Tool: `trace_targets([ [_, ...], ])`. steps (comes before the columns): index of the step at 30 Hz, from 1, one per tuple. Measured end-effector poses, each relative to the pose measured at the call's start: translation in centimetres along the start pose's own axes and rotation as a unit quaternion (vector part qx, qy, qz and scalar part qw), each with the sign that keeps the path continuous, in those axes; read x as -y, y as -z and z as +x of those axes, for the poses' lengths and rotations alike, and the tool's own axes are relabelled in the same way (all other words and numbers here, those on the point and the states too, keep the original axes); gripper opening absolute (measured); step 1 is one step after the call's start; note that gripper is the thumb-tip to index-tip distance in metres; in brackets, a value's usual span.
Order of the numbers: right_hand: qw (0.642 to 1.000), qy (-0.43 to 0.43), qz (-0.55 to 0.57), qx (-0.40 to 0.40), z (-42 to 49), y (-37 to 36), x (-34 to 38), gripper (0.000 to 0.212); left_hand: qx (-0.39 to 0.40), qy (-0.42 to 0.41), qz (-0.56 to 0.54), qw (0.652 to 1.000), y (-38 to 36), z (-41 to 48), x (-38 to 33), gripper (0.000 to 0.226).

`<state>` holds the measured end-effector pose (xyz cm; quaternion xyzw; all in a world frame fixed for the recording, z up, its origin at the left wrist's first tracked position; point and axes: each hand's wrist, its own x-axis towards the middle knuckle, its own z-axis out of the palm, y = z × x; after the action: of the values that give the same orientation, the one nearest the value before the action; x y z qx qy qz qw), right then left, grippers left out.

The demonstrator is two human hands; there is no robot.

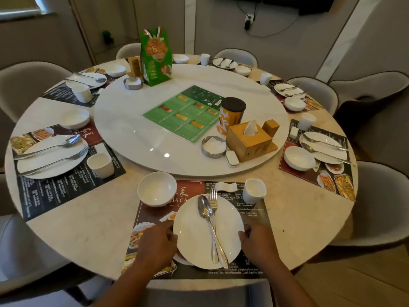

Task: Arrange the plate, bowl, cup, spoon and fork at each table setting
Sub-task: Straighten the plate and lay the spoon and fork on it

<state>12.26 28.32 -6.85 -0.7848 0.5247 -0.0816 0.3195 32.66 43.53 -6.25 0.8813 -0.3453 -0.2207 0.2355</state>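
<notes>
The round, pale stone-look counter [88, 235] carries a big white turntable [132, 138] at its centre. Printed placemats lie around its rim: the near mat [252, 212] at the front edge, a left mat [55, 196], a right mat [309, 176], and more on the far side. A white bowl [156, 188] straddles the near mat's left corner, partly on bare counter.

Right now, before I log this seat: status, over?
Held plate: left hand, right hand grip its rim. On it lie spoon and fork; bowl, cup beyond. Close past fork tines: white rest.
</notes>
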Motion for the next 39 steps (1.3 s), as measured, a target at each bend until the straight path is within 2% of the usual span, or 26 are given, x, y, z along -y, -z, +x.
trace_targets([
  [6,1.0,0.007,0.021,0.019,1.1,-0.3,0.7,0.038,-0.042,0.013,0.001,0.999,0.2,0.3,0.5,0.025],
  [10,1.0,0.006,0.013,0.024,1.5,-0.5,0.7,0.039,-0.043,0.019,0.014,0.999,0.1,0.4,0.7,0.026],
  [14,0.997,0.02,-0.062,-0.032,1.3,-1.0,1.2,0.039,-0.048,0.011,0.005,0.999,0.1,0.2,0.6,0.023],
  [16,0.996,0.031,-0.063,-0.051,1.1,-1.3,2.0,0.035,-0.062,0.004,-0.003,0.998,0.1,0.2,0.6,0.018],
  [18,0.998,0.042,-0.048,-0.024,0.8,-1.8,2.8,0.028,-0.071,0.006,-0.013,0.997,0.4,0.1,0.4,0.017],
  [21,0.995,0.048,-0.07,0.045,0.2,-2.6,3.6,0.024,-0.089,-0.01,-0.012,0.996,0.4,0.3,0.1,0.029],
  [26,0.991,0.038,-0.094,0.088,-0.7,-3.4,3.9,0.03,-0.04,-0.049,0.023,0.998,-0.5,0.5,-1.3,0.034],
  [31,0.99,0.039,-0.103,0.084,-1.0,-3.2,3.9,0.024,-0.012,-0.063,0.064,0.996,-2.0,0.8,-2.3,0.035],
  [35,0.983,0.096,-0.139,0.074,-1.6,-3.4,4.2,0.01,-0.009,-0.087,0.118,0.989,-2.3,1.2,-2.3,0.037],
  [39,0.975,0.136,-0.164,0.057,-2.4,-4.2,4.7,0.014,-0.012,-0.095,0.107,0.99,-2.5,1.7,-2.5,0.036],
])
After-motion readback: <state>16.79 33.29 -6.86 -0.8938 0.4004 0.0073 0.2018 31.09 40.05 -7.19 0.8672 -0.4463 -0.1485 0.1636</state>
